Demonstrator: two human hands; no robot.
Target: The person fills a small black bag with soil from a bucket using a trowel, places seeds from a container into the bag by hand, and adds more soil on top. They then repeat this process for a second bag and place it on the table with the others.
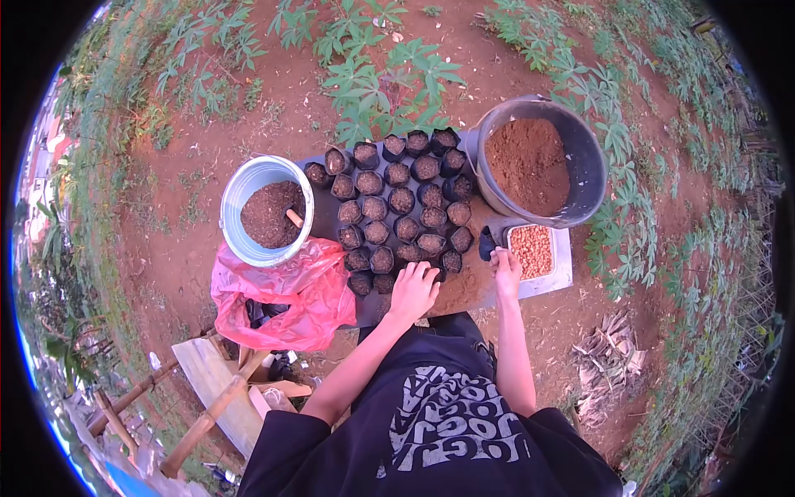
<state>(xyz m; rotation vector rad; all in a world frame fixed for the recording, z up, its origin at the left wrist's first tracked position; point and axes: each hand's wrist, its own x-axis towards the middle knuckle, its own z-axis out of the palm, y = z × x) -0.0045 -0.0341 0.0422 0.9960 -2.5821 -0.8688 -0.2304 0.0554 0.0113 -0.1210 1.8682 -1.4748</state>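
Observation:
My left hand (416, 290) reaches over the near edge of a block of small black planting bags (382, 259) filled with brown soil. Its fingers are spread, with the tips on the front bags; the bags beneath it are hidden. To the right, my right hand (506, 270) is closed in a pinch on a dark planting bag (487, 243). That bag sits just left of a white tray (556, 251) holding tan grains or pellets. Loose soil (460, 290) covers the table between my hands.
A grey bucket of reddish soil (530, 170) stands at the back right. At left is a pale bucket (233, 238) with dark soil and a wooden-handled tool (294, 218). A pink plastic bag (281, 302) hangs at the table's left; wooden planks (215, 389) lie below. Leafy plants (389, 83) grow beyond.

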